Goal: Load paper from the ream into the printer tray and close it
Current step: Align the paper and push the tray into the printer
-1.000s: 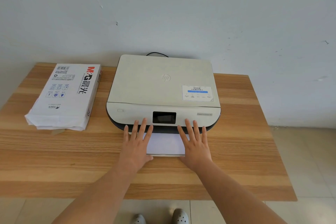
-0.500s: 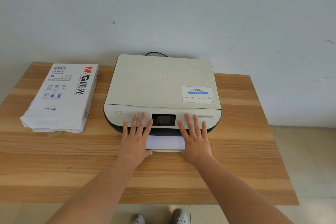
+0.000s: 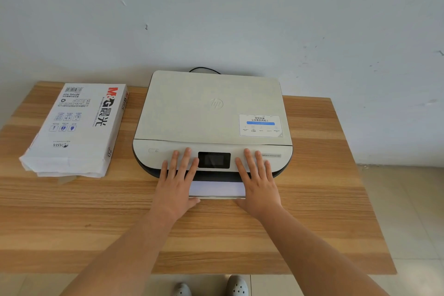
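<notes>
A white flatbed printer (image 3: 213,108) sits at the back middle of the wooden table, lid down, dark screen on its front panel. Its paper tray (image 3: 217,197) sticks out a short way from the front, with white paper (image 3: 216,187) lying in it. My left hand (image 3: 176,182) lies flat with fingers spread over the tray's left end, fingertips on the front panel. My right hand (image 3: 258,185) lies flat the same way on the tray's right end. Neither hand grips anything. The opened paper ream (image 3: 77,127), in a white wrapper, lies to the printer's left.
The wooden table (image 3: 312,211) has bare surface in front of and to the right of the printer. A black cable (image 3: 204,69) loops behind the printer against the pale wall. Tiled floor and my two shoes (image 3: 236,286) show below the table's front edge.
Both hands have slid forward toward the printer, and the tray with its paper has gone further in; less white paper shows than before.
</notes>
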Available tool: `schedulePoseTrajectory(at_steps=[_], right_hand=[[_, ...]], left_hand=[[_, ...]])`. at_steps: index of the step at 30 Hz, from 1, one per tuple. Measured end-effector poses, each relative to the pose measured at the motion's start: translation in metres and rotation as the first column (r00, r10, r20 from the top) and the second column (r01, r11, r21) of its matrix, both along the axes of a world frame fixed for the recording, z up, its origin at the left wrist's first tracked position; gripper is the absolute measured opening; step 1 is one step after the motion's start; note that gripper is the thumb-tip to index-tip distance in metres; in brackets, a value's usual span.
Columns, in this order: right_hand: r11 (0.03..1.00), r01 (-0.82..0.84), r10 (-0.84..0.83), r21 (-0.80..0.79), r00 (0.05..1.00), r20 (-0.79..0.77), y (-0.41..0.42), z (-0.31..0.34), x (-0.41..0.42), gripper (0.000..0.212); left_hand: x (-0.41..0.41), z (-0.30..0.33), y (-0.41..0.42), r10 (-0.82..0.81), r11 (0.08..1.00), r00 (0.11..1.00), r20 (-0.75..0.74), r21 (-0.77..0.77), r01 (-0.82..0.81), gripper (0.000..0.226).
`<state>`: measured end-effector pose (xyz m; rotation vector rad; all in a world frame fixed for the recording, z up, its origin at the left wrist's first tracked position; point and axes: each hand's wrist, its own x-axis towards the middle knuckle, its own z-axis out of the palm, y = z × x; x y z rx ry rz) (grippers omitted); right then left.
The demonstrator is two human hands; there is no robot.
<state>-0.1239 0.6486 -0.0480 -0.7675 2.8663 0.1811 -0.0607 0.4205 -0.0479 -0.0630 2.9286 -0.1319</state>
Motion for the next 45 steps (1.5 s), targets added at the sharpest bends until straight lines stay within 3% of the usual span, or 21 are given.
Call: schedulePoseTrajectory(at_steps=[36, 45], right_hand=[[1.0, -0.001, 0.001, -0.011, 0.998, -0.055, 0.003, -0.013, -0.002, 0.115], [0.998, 0.004, -0.011, -0.057, 0.993, -0.117, 0.004, -0.022, -0.002, 0.102]], left_hand=[[-0.003, -0.02, -0.018, -0.083, 0.996, 0.996, -0.045, -0.034, 0.082, 0.118], [-0.005, -0.027, -0.016, -0.058, 0.996, 0.997, -0.058, -0.067, 0.054, 0.107]])
